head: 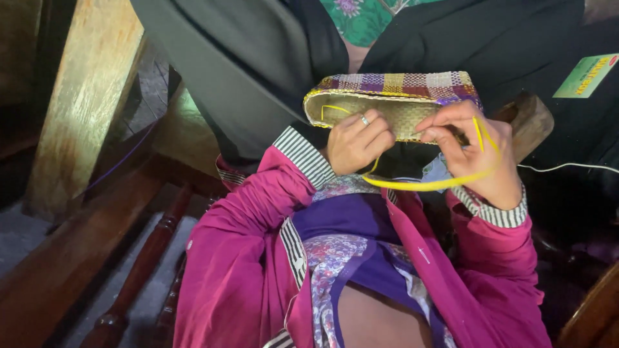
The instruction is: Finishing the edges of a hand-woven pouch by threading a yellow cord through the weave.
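A flat woven pouch (393, 103), straw-coloured with a checked purple, yellow and pink edge, is held up in front of the person's chest between both hands. The left hand (356, 143), a ring on one finger, curls shut against the pouch's lower left edge, while the right hand (474, 151) pinches the lower right edge. A yellow strip (429, 184) loops from hand to hand; pink sleeves with striped cuffs (303, 154) frame them, and wooden beams (87, 96) stand at left.

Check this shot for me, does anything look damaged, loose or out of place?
Nothing looks damaged. The woven pouch seems intact, held between the left hand and the right hand. The only loose thing is a yellow strip, which sags between the hands and loops over the right fingers.
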